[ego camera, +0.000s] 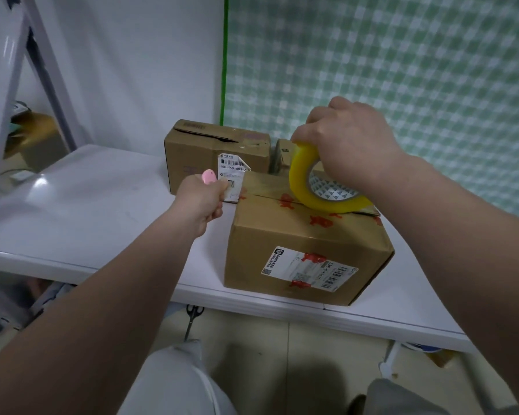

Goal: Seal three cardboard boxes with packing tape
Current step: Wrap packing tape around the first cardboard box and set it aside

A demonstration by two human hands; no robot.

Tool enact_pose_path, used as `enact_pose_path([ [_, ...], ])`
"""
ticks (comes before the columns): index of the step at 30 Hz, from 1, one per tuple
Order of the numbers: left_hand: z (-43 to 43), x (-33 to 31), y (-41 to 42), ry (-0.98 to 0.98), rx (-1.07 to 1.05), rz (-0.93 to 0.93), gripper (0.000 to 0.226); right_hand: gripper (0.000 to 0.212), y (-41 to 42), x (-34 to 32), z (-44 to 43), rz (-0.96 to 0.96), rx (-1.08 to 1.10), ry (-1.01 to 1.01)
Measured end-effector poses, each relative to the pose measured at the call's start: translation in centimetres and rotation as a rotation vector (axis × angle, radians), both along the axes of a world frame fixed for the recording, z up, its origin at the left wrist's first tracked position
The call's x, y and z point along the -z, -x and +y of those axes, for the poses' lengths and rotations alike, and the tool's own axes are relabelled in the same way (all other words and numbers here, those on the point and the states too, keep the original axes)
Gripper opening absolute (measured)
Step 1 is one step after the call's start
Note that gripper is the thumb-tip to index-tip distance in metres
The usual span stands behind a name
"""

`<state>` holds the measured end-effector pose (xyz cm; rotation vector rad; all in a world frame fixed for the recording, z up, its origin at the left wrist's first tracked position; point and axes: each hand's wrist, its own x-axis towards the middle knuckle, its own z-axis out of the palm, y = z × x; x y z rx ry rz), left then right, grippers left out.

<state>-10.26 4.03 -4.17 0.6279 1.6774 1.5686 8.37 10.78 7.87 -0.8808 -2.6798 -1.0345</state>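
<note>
**Q:** Which step does the figure show?

**A:** Taping of the first carton, judging from the layout. The near brown cardboard box, with red print and a barcoded label, sits at the front edge of the white table. The roll of yellow-tinted packing tape stands tilted on the box's top, over the centre seam. The right hand grips the roll from above, fingers curled over its rim.

**Q:** And the other hand?

**A:** The left hand is closed round a small pink object, just beside the box's far-left corner. Whether it also pinches the tape's free end cannot be told.

**Q:** What remains?

**A:** Probably most of the task. The second brown cardboard box, its top flap torn and gaping, stands at the back. The third cardboard box is beside it, largely hidden behind the roll.

**Q:** What does the next move call for?

**A:** Likely drawing the roll along the seam with the strip taut and centred, then pressing it flat and cutting it.
</note>
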Motion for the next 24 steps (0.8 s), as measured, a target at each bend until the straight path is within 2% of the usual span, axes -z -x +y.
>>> enact_pose_path([
  [9,0.1,2.2,-1.4,-0.050,0.008,0.020,0.026,0.041,-0.2,0.7,0.0,0.042,-0.036,-0.018],
  [14,0.3,2.7,-2.2,-0.088,0.020,0.077,0.014,0.045,-0.1,1.1,-0.4,0.097,-0.023,0.003],
  [18,0.4,3.1,-1.8,-0.002,0.080,0.142,0.017,0.045,-0.1,1.3,-0.6,0.138,0.002,0.010],
  [22,0.6,3.6,-1.9,0.088,0.142,0.092,0.018,0.046,-0.2,1.3,-0.7,0.164,0.010,0.023],
  [24,0.8,4.1,-1.8,0.141,0.146,0.132,0.021,0.048,-0.2,1.3,-0.8,0.171,0.008,0.034],
])
